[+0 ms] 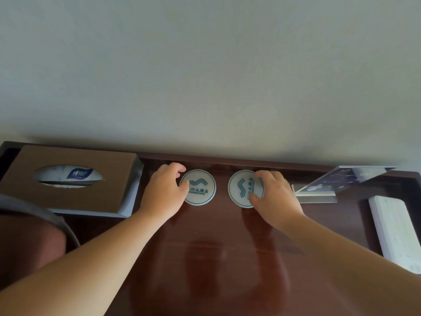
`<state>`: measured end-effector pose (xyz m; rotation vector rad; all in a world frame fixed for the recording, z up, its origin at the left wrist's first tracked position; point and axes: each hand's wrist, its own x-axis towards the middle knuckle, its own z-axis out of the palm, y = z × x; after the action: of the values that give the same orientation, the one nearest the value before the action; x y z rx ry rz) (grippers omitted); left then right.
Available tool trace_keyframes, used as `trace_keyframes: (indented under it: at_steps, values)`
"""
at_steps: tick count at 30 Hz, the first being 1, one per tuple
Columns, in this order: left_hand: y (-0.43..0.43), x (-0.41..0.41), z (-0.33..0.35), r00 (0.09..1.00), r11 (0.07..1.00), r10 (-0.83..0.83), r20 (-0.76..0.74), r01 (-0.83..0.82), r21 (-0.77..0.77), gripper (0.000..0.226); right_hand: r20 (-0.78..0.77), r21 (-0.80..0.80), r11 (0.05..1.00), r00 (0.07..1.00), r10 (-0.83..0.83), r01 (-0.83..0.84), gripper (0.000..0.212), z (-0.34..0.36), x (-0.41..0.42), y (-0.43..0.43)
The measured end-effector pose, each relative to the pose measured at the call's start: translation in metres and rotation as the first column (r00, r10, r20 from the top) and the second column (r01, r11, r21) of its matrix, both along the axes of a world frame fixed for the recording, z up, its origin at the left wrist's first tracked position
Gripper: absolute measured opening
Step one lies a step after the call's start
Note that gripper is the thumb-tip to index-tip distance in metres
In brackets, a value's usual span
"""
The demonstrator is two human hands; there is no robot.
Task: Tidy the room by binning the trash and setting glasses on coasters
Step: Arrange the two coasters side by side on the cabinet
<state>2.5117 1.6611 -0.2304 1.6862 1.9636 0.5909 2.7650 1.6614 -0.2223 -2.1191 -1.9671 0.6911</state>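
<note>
Just right of the brown card tissue box, on the glossy dark-wood table, the left grip is pinching the rim of the nearer coaster while the right grip is curling round the edge of the farther coaster, both lying flat, thin pale round discs carrying green printed logos. By my judgement the coasters are only being positioned, and with no glasses or trash showing, placing glasses and binning are seemingly waiting.

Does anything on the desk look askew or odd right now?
The right coaster sits rotated: its logo runs sideways, while the left coaster reads level. Nothing spilled or damaged shows.
</note>
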Motion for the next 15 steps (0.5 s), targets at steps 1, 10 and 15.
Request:
trace_keyframes:
  at_steps: [1, 10, 15]
  values:
    - [-0.003, 0.002, 0.001, 1.000, 1.000, -0.021, -0.013, 0.022, 0.011, 0.028, 0.022, -0.004, 0.999, 0.999, 0.039, -0.039, 0.059, -0.001, -0.001, -0.001]
    - [-0.013, 0.015, 0.007, 0.988, 0.998, -0.066, -0.138, 0.063, -0.027, 0.044, 0.143, -0.006, 0.987, 0.977, 0.160, -0.161, 0.078, -0.005, -0.005, 0.000]
    - [-0.017, 0.016, 0.005, 0.993, 0.998, -0.043, -0.106, 0.039, -0.040, 0.043, 0.208, -0.033, 0.977, 0.955, 0.212, -0.210, 0.077, -0.006, -0.005, 0.000]
